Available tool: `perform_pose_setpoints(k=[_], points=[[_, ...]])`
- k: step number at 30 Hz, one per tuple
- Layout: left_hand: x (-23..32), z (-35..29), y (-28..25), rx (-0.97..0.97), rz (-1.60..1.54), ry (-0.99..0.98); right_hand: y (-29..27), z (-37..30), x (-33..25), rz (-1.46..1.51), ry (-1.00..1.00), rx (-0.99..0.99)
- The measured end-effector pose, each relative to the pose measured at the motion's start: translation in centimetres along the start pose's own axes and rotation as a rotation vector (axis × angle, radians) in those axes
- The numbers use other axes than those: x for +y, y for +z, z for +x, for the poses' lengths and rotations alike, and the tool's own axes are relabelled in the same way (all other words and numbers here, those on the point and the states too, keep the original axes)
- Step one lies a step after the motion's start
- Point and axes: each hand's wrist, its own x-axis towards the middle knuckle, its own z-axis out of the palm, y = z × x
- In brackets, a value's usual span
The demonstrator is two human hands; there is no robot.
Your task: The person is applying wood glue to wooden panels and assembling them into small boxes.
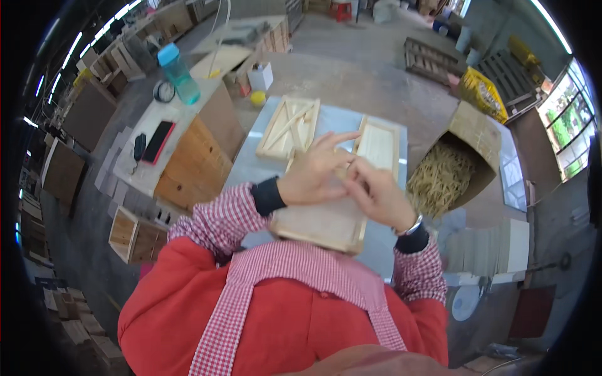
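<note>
Both hands meet above a shallow wooden tray (320, 225) with a pale flat base and a raised rim, which lies closest to my body. My left hand (310, 175) has fingers stretched out to the right, apart from each other. Against its fingertips, my right hand (379, 195) is closed in a pinch. Something small and pale seems to be between them, too blurred to name. Beyond the hands, a second wooden tray (262, 148) holds several loose wooden strips (291, 128). A third wooden tray (379, 139) lies to its right, partly behind my right hand.
The trays lie on a grey-blue tabletop (251, 172). At right stands an open cardboard box (480, 135) full of tan curly strips (442, 175), with stacked pale sheets (480, 247) nearer. A left bench (141, 172) carries a phone (159, 141) and a turquoise bottle (182, 78).
</note>
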Motion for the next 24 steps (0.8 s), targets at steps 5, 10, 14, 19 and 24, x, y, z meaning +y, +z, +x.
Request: perform_pose_setpoints(k=[5,10,14,19,24], points=[[-0.1,-3.8,-2.6,-0.258,-1.087,-0.829,0.9,-1.3,-1.3,-0.053,0.105,-0.142],[-4.7,-4.9,-5.5,-0.470,-0.447,-0.401,-0.6,-1.8,1.9,-0.256,0.064,-0.198],[-11.0,-6.1,-6.6,-0.300,0.332,-0.074,-4.5,-2.1,7.9,-0.568,-0.001,-0.093],[-11.7,-7.9,-5.4,-0.267,0.220,-0.111,-3.7,-4.8,10.9,-0.535,0.044,-0.044],[-6.4,-10.6,-6.5,-0.273,0.172,-0.144,-1.9,-7.2,6.1,-0.483,0.005,-0.023]])
